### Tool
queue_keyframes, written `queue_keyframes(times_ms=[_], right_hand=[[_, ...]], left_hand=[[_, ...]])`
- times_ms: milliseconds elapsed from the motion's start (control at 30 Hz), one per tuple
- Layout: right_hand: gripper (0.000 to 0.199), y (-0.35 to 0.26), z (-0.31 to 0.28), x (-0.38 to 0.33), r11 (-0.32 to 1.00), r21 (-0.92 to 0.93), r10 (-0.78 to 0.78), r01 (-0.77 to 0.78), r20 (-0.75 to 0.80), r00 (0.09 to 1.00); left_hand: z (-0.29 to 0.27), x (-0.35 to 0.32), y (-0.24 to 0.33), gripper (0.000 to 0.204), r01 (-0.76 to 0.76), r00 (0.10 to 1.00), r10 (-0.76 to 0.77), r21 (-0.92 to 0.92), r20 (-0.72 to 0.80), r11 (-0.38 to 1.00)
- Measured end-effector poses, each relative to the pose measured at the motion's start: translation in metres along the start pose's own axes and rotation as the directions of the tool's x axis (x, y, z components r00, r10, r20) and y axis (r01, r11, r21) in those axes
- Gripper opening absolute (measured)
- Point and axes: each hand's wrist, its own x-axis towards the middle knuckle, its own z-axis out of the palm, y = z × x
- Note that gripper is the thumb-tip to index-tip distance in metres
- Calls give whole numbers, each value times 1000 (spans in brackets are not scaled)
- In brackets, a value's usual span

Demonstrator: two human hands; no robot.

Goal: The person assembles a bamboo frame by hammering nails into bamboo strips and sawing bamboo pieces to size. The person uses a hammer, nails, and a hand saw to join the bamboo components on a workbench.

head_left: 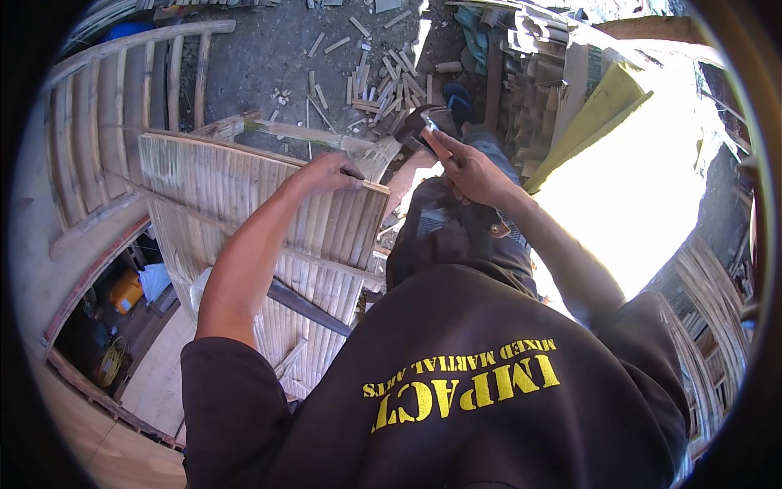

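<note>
A slatted panel point(244, 183), which looks like split bamboo, leans in front of me on the left. A thin wooden strip point(376, 187) runs along its upper edge. My left hand point(327, 173) is closed at that edge near the right corner, fingers bent over it; whether a small thing is also pinched there is too small to tell. My right hand point(476, 173) grips a hammer point(438, 147) by its handle. The metal head is raised, up and to the right of the panel's corner, apart from it.
Wood offcuts point(391, 85) litter the ground ahead. A barred wooden frame point(134, 81) stands at far left, above an opening holding a yellow-orange container point(126, 292). On the right are stacked bamboo pieces point(533, 98) and a yellow-green sheet point(590, 122). A dark bar point(305, 308) crosses the panel.
</note>
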Motion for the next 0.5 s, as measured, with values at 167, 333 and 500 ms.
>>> queue_keyframes(times_ms=[167, 333, 500], right_hand=[[62, 0, -14, 0, 998, -42, 41, -41, 12, 999], [64, -1, -3, -1, 999, -18, -41, 40, -12, 999], [62, -3, 17, 8, 958, -129, -264, 255, -63, 962]], left_hand=[[2, 3, 2, 35, -44, 997, 45, 15, -59, 999], [2, 1, 4, 34, -70, 996, 73, 47, -57, 996], [3, -1, 5, 34, -43, 995, 49, 71, -82, 997]])
